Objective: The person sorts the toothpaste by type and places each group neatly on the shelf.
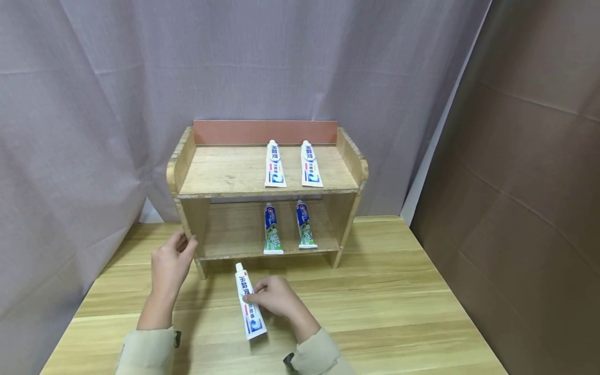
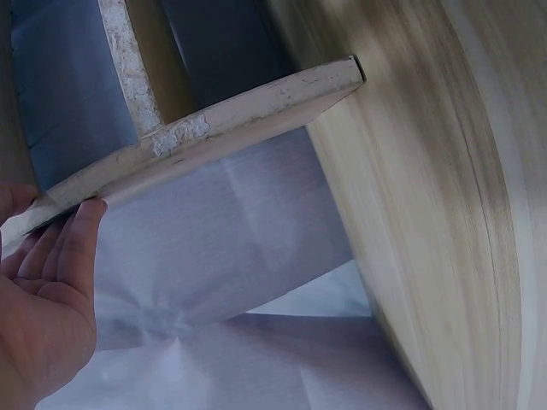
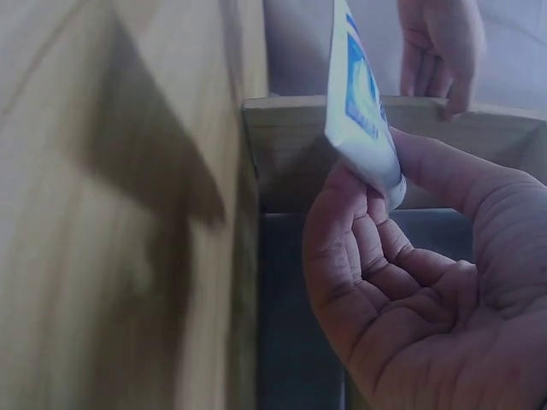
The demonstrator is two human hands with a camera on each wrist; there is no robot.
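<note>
My right hand (image 1: 277, 298) pinches a white toothpaste tube (image 1: 250, 312) between thumb and fingers, its cap end pointing at the shelf. In the right wrist view, the tube (image 3: 363, 102) is held above the table, its shadow beside it. My left hand (image 1: 171, 260) grips the front edge of the left side panel of a small two-tier wooden shelf (image 1: 225, 169). Seen from the left wrist, thumb and fingers lie on either side of that panel (image 2: 256, 107). Two similar white tubes, a left one (image 1: 275, 165) and a right one (image 1: 311, 165), lie on the upper tier.
On the lower tier lie two blue-and-green toothpaste tubes, one (image 1: 272, 229) left of the other (image 1: 305, 225). The shelf stands on a wood-grain table (image 1: 398, 312). Grey curtain (image 1: 262, 62) hangs behind, and a brown one (image 1: 525, 182) borders the right side.
</note>
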